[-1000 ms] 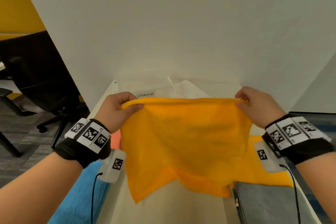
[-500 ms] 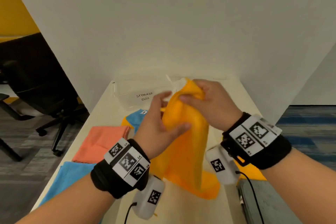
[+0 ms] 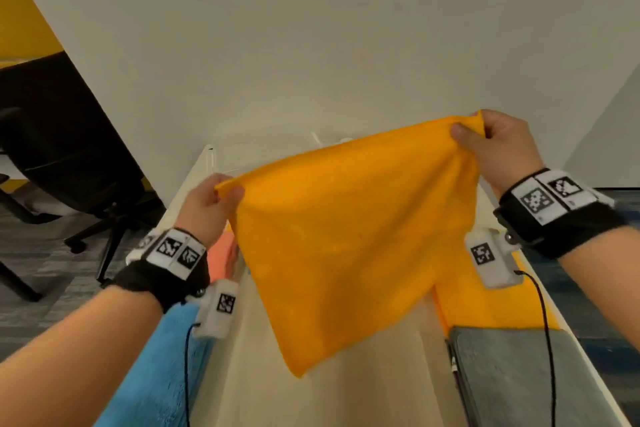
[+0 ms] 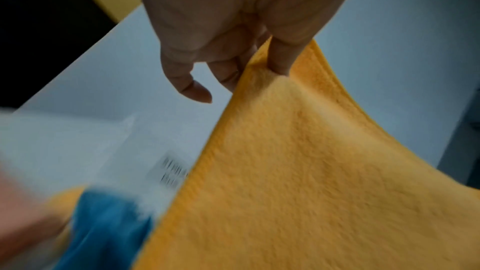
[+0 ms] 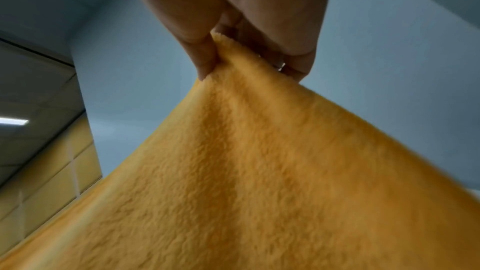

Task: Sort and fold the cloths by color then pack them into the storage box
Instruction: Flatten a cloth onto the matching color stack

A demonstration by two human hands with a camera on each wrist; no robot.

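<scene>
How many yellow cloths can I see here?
2: one yellow cloth held up by both hands, another flat on the table at right. More may be hidden behind.

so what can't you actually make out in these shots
- Storage box: head view, only a corner shows; the held orange cloth hides the rest and any contents.
- Box label: left wrist view, blurred by motion, unreadable.
- Orange-pink cloth: head view, a sliver between the left hand and the held cloth.
- Blue cloth: head view, cut off by the bottom edge.
</scene>
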